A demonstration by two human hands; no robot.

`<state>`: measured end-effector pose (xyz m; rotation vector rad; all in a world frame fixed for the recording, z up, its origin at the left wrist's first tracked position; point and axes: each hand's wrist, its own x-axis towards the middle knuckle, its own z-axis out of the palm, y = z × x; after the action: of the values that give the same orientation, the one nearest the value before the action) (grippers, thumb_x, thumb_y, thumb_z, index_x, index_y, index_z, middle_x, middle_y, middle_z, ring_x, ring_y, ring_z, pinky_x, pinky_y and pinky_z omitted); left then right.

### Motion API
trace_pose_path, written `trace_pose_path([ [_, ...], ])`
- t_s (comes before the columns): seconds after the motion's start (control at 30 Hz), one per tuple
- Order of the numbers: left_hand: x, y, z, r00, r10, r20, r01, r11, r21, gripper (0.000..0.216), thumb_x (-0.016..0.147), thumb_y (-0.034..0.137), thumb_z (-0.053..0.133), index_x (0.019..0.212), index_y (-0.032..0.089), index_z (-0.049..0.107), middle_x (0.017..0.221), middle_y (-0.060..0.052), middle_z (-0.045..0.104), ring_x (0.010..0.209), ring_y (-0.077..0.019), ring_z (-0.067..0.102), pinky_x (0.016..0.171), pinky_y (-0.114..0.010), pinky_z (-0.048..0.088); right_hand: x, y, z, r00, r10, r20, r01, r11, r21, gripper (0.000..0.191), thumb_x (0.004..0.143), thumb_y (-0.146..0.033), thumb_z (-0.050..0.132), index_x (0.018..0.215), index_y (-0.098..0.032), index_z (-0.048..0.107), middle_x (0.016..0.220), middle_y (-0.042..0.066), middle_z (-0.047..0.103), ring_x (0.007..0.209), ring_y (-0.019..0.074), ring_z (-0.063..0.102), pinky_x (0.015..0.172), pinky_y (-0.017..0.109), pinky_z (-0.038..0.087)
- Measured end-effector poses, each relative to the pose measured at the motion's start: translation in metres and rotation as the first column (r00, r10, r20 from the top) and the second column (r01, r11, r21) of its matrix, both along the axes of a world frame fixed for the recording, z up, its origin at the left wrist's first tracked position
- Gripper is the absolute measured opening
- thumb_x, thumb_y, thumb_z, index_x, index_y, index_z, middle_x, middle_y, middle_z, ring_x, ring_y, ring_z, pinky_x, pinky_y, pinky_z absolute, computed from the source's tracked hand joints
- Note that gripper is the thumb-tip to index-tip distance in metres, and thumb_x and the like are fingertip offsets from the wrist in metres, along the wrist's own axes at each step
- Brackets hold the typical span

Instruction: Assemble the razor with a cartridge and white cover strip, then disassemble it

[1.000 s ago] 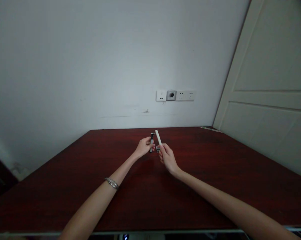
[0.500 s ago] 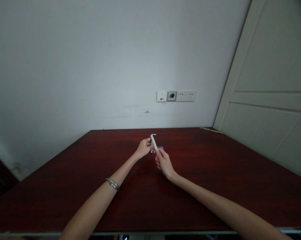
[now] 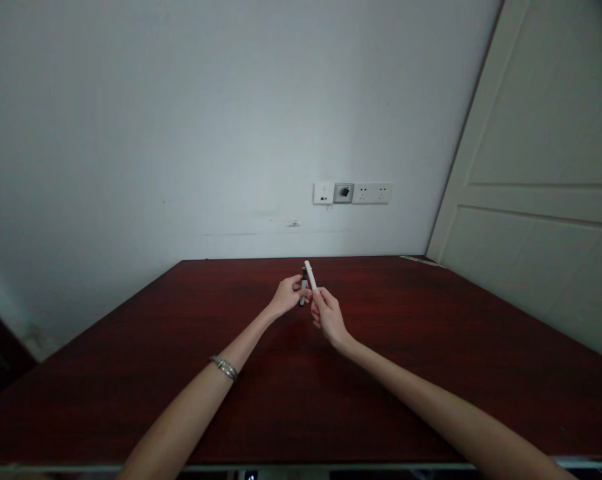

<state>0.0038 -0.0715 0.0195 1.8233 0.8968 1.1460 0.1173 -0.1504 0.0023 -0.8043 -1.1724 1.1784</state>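
Note:
My left hand (image 3: 287, 296) is closed with its fingers around a slim grey tool (image 3: 303, 291) with a dark upper part and a dark lower end. I cannot make out the tool's kind. In my right hand (image 3: 329, 316), thumb and fingers pinch the lower end of a white stick-like piece (image 3: 311, 275). That piece slants up and to the left, its upper end close to the top of the grey tool. Whether the two touch cannot be told. Both hands are held close together above the dark red wooden table (image 3: 261, 407).
A white wall (image 3: 221, 133) rises behind the table, with sockets and switches (image 3: 353, 193) on it. To the right stands a pale panelled door (image 3: 541, 187). A thin flat strip (image 3: 421, 261) lies at the table's back right corner. My left wrist wears a silver bracelet (image 3: 225, 368).
The white piece has risen a little and moved slightly right, with more of the grey tool's dark top showing. A clear item beside my right hand no longer shows. My left hand has barely moved.

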Motion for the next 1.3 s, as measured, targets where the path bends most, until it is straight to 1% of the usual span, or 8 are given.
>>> trace_pose_path([
  [0.17, 0.001, -0.002, 0.001, 0.999, -0.038, 0.025, 0.038, 0.999, -0.026, 0.01, 0.064, 0.009, 0.056, 0.068, 0.014, 0.048, 0.052, 0.005, 0.052, 0.046, -0.0079, 0.052, 0.044, -0.017, 0.038, 0.001, -0.001, -0.001, 0.999, 0.047, 0.028, -0.046, 0.998, -0.037, 0.034, 0.076, -0.054, 0.049, 0.079, -0.02, 0.044, 0.047, -0.011, 0.028, 0.034, 0.0027, 0.018, 0.03, 0.014, 0.013],
  [0.6, 0.002, -0.004, 0.003, 0.998, -0.04, 0.042, 0.041, 0.999, -0.023, 0.012, 0.064, 0.013, 0.061, 0.072, 0.013, 0.052, 0.057, 0.003, 0.057, 0.05, -0.0093, 0.055, 0.047, -0.018, 0.041, 0.003, 0.003, 0.002, 1.0, 0.0, 0.023, 0.0, 1.0, -0.004, 0.035, 0.076, -0.055, 0.05, 0.076, -0.02, 0.045, 0.047, -0.011, 0.028, 0.034, 0.0026, 0.018, 0.03, 0.015, 0.014],
  [0.77, -0.005, 0.005, 0.0, 0.999, -0.012, 0.049, 0.014, 0.999, -0.033, 0.011, 0.066, 0.017, 0.06, 0.074, 0.013, 0.052, 0.061, 0.001, 0.058, 0.054, -0.0101, 0.056, 0.051, -0.019, 0.042, 0.007, 0.002, 0.004, 0.959, 0.191, 0.211, -0.193, 0.981, -0.012, 0.033, 0.076, -0.051, 0.052, 0.075, -0.018, 0.053, 0.049, -0.008, 0.04, 0.033, 0.0037, 0.03, 0.031, 0.017, 0.019],
  [0.9, -0.012, 0.007, -0.001, 0.996, 0.073, -0.043, -0.066, 0.986, 0.15, 0.009, 0.069, 0.019, 0.058, 0.076, 0.013, 0.059, 0.066, 0.0, 0.06, 0.061, -0.0112, 0.055, 0.058, -0.02, 0.042, 0.038, 0.011, 0.036, 0.906, 0.309, 0.289, -0.341, 0.938, 0.066, 0.03, 0.074, -0.045, 0.058, 0.081, -0.017, 0.062, 0.062, -0.002, 0.053, 0.046, 0.0074, 0.046, 0.04, 0.019, 0.03],
  [0.97, -0.015, 0.005, -0.002, 0.987, 0.141, -0.078, -0.119, 0.963, 0.243, 0.011, 0.072, 0.021, 0.056, 0.078, 0.014, 0.061, 0.07, 0.0, 0.062, 0.066, -0.0125, 0.056, 0.064, -0.021, 0.042, 0.06, 0.019, 0.056, 0.874, 0.3, 0.383, -0.347, 0.936, 0.058, 0.03, 0.073, -0.043, 0.059, 0.084, -0.016, 0.067, 0.057, -0.002, 0.052, 0.047, 0.0075, 0.043, 0.041, 0.019, 0.027],
  [1.07, -0.019, 0.003, -0.003, 0.965, 0.214, -0.151, -0.155, 0.932, 0.328, 0.012, 0.077, 0.023, 0.053, 0.082, 0.016, 0.062, 0.072, 0.0, 0.063, 0.069, -0.0132, 0.055, 0.068, -0.021, 0.04, 0.089, 0.032, 0.075, 0.851, 0.21, 0.482, -0.26, 0.965, 0.039, 0.027, 0.071, -0.04, 0.062, 0.08, -0.016, 0.071, 0.05, -0.003, 0.048, 0.044, 0.0068, 0.034, 0.04, 0.02, 0.021],
  [1.17, -0.021, 0.002, -0.004, 0.945, 0.253, -0.207, -0.161, 0.91, 0.382, 0.013, 0.079, 0.022, 0.051, 0.085, 0.018, 0.062, 0.074, 0.001, 0.065, 0.066, -0.0126, 0.056, 0.067, -0.02, 0.039, 0.103, 0.042, 0.079, 0.804, 0.125, 0.582, -0.207, 0.975, 0.076, 0.026, 0.069, -0.04, 0.063, 0.067, -0.016, 0.072, 0.045, -0.003, 0.045, 0.045, 0.0078, 0.034, 0.043, 0.021, 0.022],
  [1.3, -0.023, 0.003, -0.005, 0.916, 0.306, -0.26, -0.168, 0.88, 0.443, 0.015, 0.079, 0.019, 0.05, 0.087, 0.02, 0.063, 0.071, 0.002, 0.064, 0.061, -0.0115, 0.054, 0.063, -0.019, 0.037, 0.096, 0.049, 0.07, 0.683, 0.003, 0.73, -0.177, 0.971, 0.162, 0.034, 0.07, -0.046, 0.061, 0.065, -0.014, 0.073, 0.041, -0.004, 0.042, 0.043, 0.0068, 0.03, 0.044, 0.022, 0.02],
])
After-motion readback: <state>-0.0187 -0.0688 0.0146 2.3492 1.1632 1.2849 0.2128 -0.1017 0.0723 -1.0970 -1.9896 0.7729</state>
